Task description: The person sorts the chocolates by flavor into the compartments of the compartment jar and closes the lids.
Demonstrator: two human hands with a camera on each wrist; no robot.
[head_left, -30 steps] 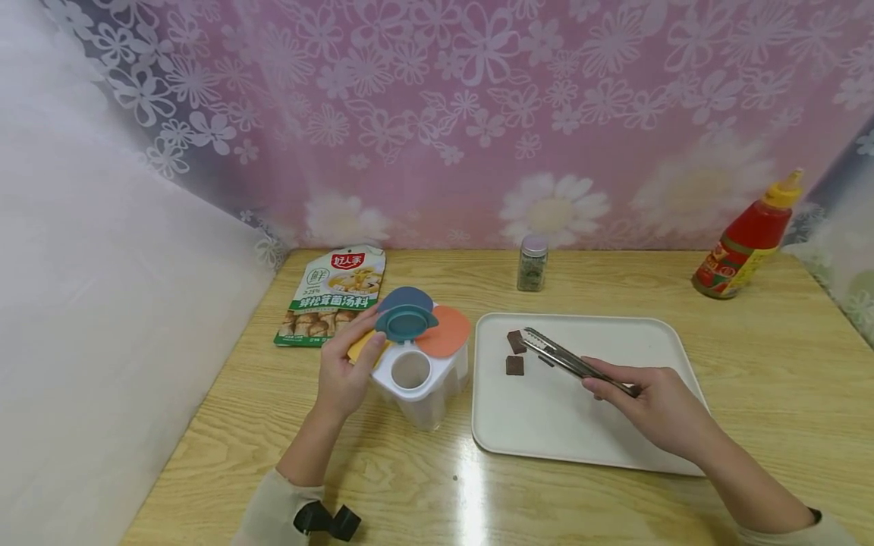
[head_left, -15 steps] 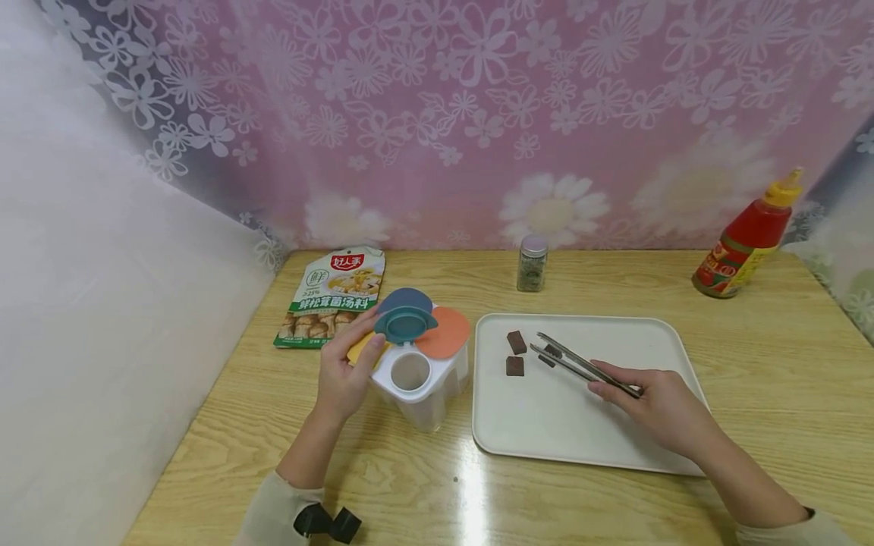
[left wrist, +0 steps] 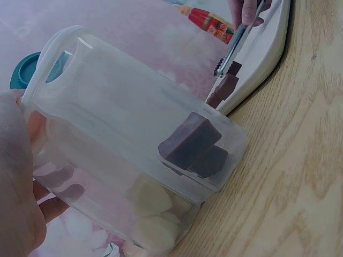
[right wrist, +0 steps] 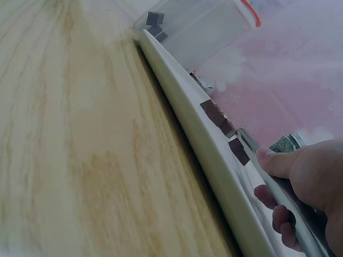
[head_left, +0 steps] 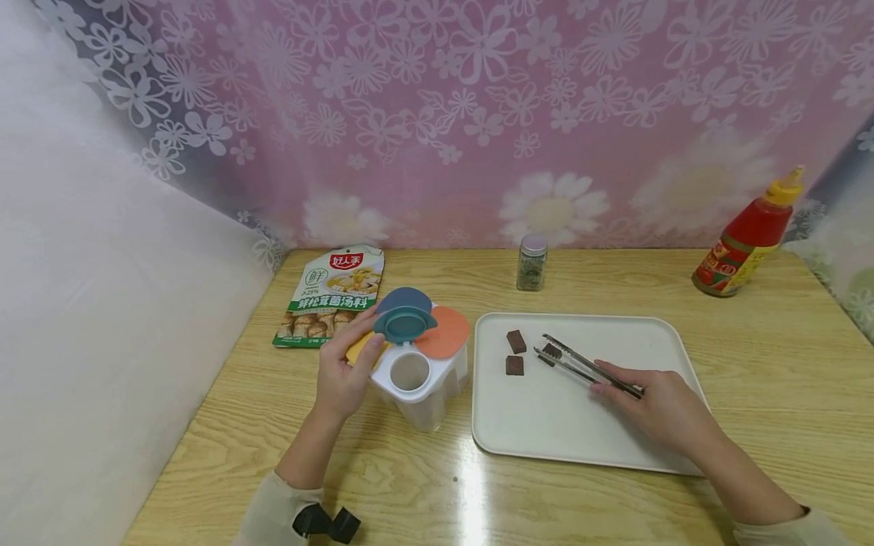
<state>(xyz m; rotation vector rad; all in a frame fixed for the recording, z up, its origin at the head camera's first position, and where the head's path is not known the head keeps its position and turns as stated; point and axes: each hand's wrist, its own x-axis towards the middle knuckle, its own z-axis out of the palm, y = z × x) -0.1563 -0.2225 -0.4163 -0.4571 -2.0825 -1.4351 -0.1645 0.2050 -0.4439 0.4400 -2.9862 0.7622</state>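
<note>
My left hand grips the top of a clear storage container with a white top and coloured flip lids. Its teal lid stands raised beside a round opening, with my thumb against it. Dark brown blocks and pale chunks lie in separate compartments. In my right hand are metal tongs, their tips on either side of a dark brown block on the white tray. Whether both tips touch it I cannot tell. Two similar blocks lie just left of the tips.
A green and white food pouch lies behind my left hand. Beyond the tray stands a small spice jar, and a red sauce bottle is at the back right. A patterned pink curtain hangs behind the table.
My right hand has shifted slightly right, taking the tongs' tips from beside the upper left block to around the right-hand block. The left hand and container have stayed in place.
</note>
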